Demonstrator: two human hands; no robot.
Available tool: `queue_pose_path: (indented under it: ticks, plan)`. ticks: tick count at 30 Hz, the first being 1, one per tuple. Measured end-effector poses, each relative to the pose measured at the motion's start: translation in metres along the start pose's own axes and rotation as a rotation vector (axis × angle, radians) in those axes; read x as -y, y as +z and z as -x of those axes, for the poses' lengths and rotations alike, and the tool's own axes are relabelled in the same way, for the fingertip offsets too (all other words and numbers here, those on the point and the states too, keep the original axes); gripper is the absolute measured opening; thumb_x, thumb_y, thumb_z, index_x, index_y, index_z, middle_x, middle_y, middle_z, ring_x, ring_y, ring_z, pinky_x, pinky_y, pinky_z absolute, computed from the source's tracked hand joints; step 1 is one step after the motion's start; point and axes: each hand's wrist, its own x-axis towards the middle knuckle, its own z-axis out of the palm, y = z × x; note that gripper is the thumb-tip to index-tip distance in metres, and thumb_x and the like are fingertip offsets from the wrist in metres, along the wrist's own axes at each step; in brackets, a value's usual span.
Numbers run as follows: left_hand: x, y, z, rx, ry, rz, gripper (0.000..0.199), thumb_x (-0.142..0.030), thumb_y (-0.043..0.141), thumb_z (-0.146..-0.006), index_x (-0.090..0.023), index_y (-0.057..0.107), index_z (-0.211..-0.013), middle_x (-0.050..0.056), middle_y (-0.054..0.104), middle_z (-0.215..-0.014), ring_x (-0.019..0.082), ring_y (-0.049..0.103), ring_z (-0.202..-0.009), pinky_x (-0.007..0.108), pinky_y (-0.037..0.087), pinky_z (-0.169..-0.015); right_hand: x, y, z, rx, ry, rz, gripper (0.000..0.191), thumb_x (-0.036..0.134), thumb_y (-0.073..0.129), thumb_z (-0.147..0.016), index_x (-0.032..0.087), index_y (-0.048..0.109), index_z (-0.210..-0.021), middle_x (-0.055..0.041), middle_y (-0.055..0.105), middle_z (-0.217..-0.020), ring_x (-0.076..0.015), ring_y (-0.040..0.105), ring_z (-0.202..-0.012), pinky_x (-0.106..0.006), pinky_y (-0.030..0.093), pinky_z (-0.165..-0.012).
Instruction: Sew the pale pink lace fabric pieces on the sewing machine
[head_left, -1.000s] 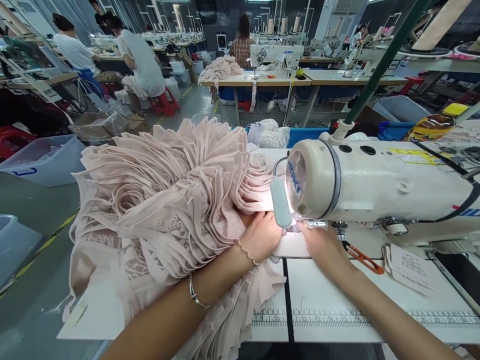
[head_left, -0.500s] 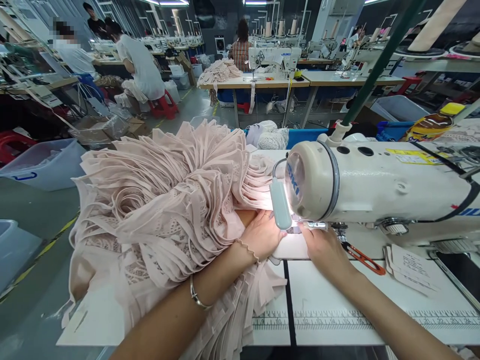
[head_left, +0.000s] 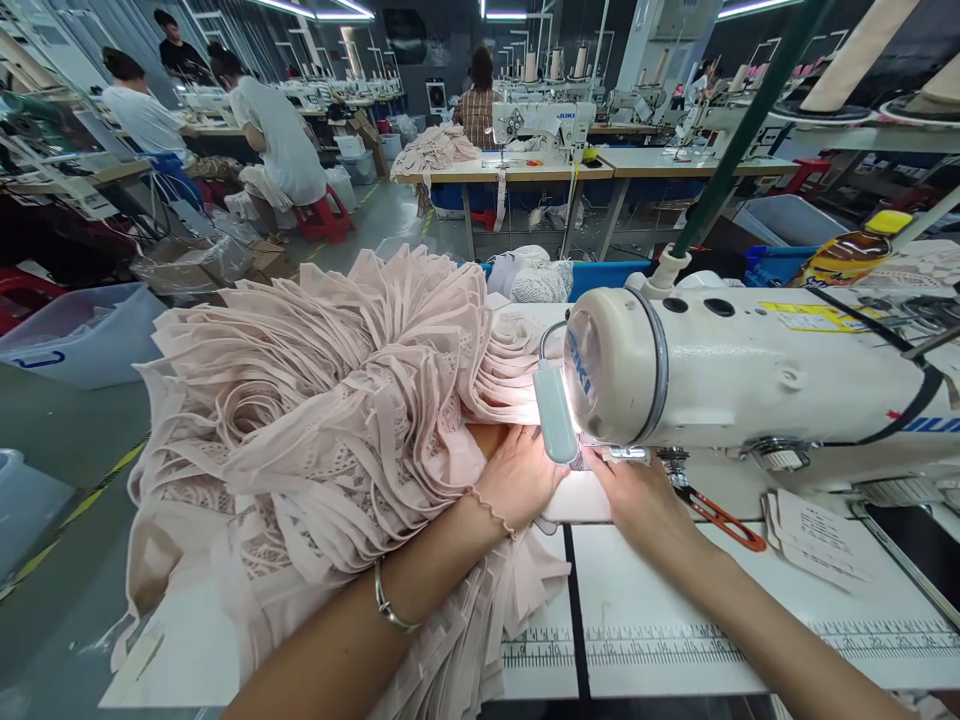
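Behind the worktable (head_left: 645, 585), a sewing workshop stretches back, with at least four people among rows of machines and two white-shirted workers (head_left: 274, 135) at the left. Pale pink lace-trimmed fabric pieces (head_left: 337, 390), too many to count, lie in one large heap left of one white JUKI sewing machine (head_left: 750, 370). Their plain edges fan out in ruffled, overlapping layers; openwork lace shows between, and one part curls into a spiral. More folds trail off the table's front edge.

Left hand (head_left: 525, 472) lies palm down, fingers extended and loosely open, beside the needle area; its fingertips are partly hidden by one grey-green lamp (head_left: 556, 412). Right hand (head_left: 637, 490) reaches in from the other side, thumb and forefinger near the presser foot; whether it pinches anything, I cannot tell. Two bracelets circle the left arm. Right of the hands are one pair of orange-handled snips (head_left: 726, 520), several paper tags (head_left: 817, 540) and one phone (head_left: 919, 545).
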Motion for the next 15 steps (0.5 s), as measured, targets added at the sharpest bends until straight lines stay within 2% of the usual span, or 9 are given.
queue_pose_path:
  ticks: [7,11,15]
  plan:
    - [0.0014,0.0039,0.0005,-0.021,-0.01,-0.011,0.033,-0.027,0.063,-0.093,-0.014,0.058,-0.122,0.013,0.062,-0.126,0.029,0.053,-0.125,0.042,0.045,-0.106,0.0009,-0.0045,-0.0028,0.091,0.037,-0.034,0.065,-0.003,0.035,-0.081,0.02,0.058,-0.137,-0.0175,0.061,-0.132,-0.0285,0.064,-0.104,-0.046,0.046,-0.095]
    - [0.002,0.0045,0.0017,-0.039,0.002,0.001,0.031,-0.026,0.063,-0.092,-0.014,0.058,-0.12,0.013,0.063,-0.125,0.029,0.053,-0.125,0.042,0.046,-0.105,0.0004,-0.004,-0.0029,0.083,0.042,-0.061,0.064,-0.002,0.036,-0.083,0.021,0.055,-0.14,-0.0181,0.06,-0.133,-0.0309,0.061,-0.112,-0.047,0.045,-0.097]
    - [0.003,0.0054,0.0021,-0.053,0.004,0.012,0.028,-0.025,0.063,-0.092,-0.015,0.058,-0.118,0.013,0.063,-0.123,0.029,0.055,-0.124,0.044,0.047,-0.105,0.0015,-0.0068,-0.0024,0.089,0.062,-0.042,0.071,-0.004,0.033,-0.083,0.023,0.049,-0.146,-0.0166,0.061,-0.131,-0.0305,0.062,-0.109,-0.047,0.045,-0.095]
